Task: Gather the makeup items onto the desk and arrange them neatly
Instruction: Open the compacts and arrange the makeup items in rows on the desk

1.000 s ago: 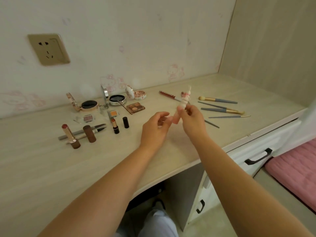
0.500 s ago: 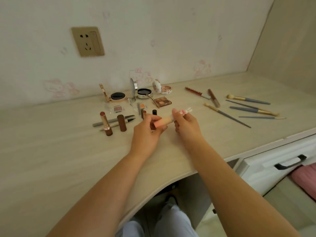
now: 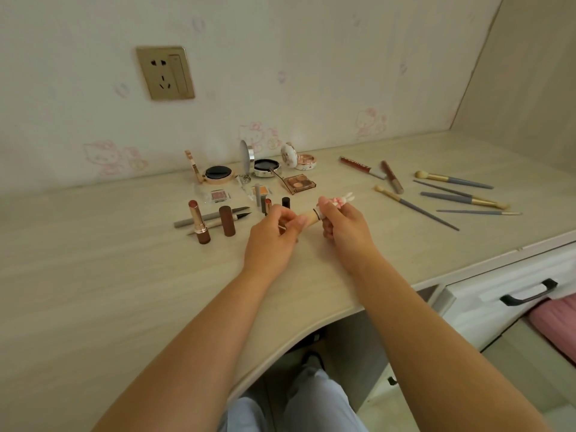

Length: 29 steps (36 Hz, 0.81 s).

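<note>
Both hands hold a small peach lip tube (image 3: 311, 217) with a white rabbit-shaped cap just above the desk (image 3: 124, 275). My left hand (image 3: 274, 235) pinches its lower end and my right hand (image 3: 343, 226) grips the cap end. Behind them lie an open lipstick (image 3: 198, 222) and its brown cap (image 3: 226, 221), two eyeliner pens (image 3: 212, 216), small lipsticks (image 3: 268, 205), open compacts (image 3: 218, 173), and an eyeshadow palette (image 3: 300, 183). To the right lie lip gloss tubes (image 3: 391, 177) and several brushes (image 3: 452, 188).
A wall socket (image 3: 165, 73) sits on the wall above the desk. A white drawer with a black handle (image 3: 528, 296) is at the lower right, next to a pink cushion (image 3: 554, 319). My knees (image 3: 296, 406) show under the desk edge.
The tube was upright in my right hand; now it lies nearly level, lower over the desk, held by both hands. My view has swung left.
</note>
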Tool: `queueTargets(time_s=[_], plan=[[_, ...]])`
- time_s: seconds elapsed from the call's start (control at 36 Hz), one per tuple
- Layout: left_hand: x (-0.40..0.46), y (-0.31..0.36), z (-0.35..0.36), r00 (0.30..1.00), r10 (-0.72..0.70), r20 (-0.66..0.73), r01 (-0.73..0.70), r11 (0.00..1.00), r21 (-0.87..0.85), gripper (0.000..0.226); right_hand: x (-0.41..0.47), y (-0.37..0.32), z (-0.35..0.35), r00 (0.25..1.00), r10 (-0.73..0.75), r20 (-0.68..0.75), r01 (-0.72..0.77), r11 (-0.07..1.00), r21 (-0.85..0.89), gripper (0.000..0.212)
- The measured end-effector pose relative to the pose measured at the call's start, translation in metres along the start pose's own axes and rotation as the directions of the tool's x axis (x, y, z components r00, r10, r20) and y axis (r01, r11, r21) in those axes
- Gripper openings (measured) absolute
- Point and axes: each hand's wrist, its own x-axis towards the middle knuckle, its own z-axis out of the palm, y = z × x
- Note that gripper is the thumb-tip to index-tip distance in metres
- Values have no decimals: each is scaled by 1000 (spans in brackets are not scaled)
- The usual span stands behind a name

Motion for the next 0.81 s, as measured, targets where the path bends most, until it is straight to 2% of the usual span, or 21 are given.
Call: queueTargets(time_s=[0.11,0.25,0.33,0.44,0.53,0.58,0.67,0.72,0.81], plan=[[-2,1,-1,999,-42,-21,41,995,-88,32,0,0,1,1000,4,-3,-4,1000,27,22],[-1,0,0,1000,17,15,-17,999,27,30,0,0,2,1000,8,-20,-8,999,32,22],[-1,0,0,999,51,3,-51,994,95,16,0,-1,1,1000,6,-18,-6,1000,4,22],[-3,2,-1,1000,8,-28,-7,999,33,34,0,-1,1,1000,21,-9,-21,999,31,22],[-3,4,-1,1000,13,-15,-13,1000,-1,31,0,-2,1,1000,25,-14,-24,997,68,23],[-3,3,-1,999,41,-19,-41,998,37,35,0,-1,2,1000,19,-16,-18,998,68,23],[-2,2,0,997,65,-34,-62,994,93,26,0,-1,2,1000,17,-21,-16,998,54,22],[-2,1,-1,998,45,-40,-41,996,85,20,0,-1,1,999,23,-25,-22,998,62,23],[-2,1,-1,999,-13,-53,17,997,69,28,0,-2,1,999,35,-41,-31,994,106,24]])
